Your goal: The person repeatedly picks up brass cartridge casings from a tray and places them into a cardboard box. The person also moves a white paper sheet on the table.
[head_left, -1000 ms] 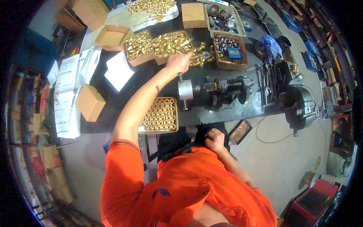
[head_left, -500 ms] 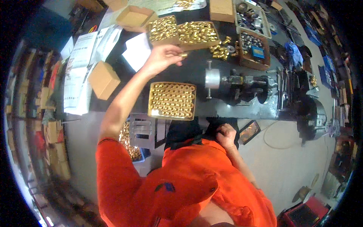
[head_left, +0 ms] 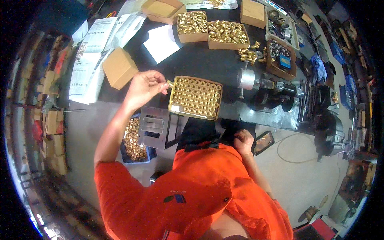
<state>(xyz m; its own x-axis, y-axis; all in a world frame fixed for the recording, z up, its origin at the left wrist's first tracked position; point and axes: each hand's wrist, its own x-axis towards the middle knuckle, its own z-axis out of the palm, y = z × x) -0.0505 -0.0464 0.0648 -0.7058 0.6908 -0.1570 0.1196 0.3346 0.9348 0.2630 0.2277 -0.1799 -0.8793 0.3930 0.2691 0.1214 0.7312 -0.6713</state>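
Carton [head_left: 219, 105] of upright brass fittings [head_left: 196, 97] in rows lies on the worktop [head_left: 200, 64]. Left hand [head_left: 150, 86]: grip closed on a single brass piece [head_left: 170, 83] at the carton's upper left corner. Right hand [head_left: 244, 142]: nearer the body than the carton and to its right, fingers curled; grip contents cannot be determined. Open box [head_left: 228, 45] of loose brass parts stands beyond the carton.

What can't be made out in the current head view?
- Head view: exact shape of the brass piece; too small, partly covered by the left hand.
- Head view: inside the right hand; hidden by its own curl.
- Head view: far part of the brass pile; cut off by the top edge.
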